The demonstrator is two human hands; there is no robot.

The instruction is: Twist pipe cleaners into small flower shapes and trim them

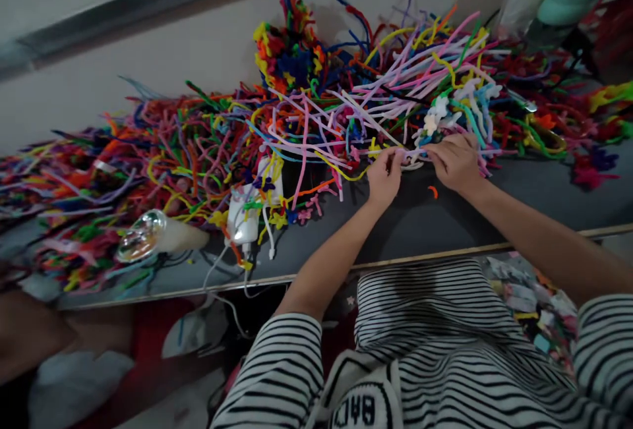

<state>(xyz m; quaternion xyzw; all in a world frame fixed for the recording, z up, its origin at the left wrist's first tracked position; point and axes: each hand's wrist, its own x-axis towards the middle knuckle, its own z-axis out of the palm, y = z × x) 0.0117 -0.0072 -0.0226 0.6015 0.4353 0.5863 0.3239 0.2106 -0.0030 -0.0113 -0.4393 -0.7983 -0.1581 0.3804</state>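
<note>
Between my two hands runs a pale lilac pipe cleaner point(414, 151), just above the front part of the dark table. My left hand point(384, 175) pinches one end of it with thumb and forefinger. Closed around its other side is my right hand point(455, 160), its fingers partly hidden by the angle. White and light blue pipe-cleaner flowers point(438, 113) lie right behind my right hand. Long pink and lilac pipe cleaners point(395, 93) are heaped beyond both hands. A small orange piece point(434, 192) rests on the table below my right hand.
Tangled coloured pipe cleaners point(198, 132) cover the back of the dark table point(316, 244). A clear cup point(173, 234) lies tipped near a white charger point(243, 218) with cables. A person's arm point(30, 330) shows at lower left. Scraps point(524, 297) lie below the table's edge.
</note>
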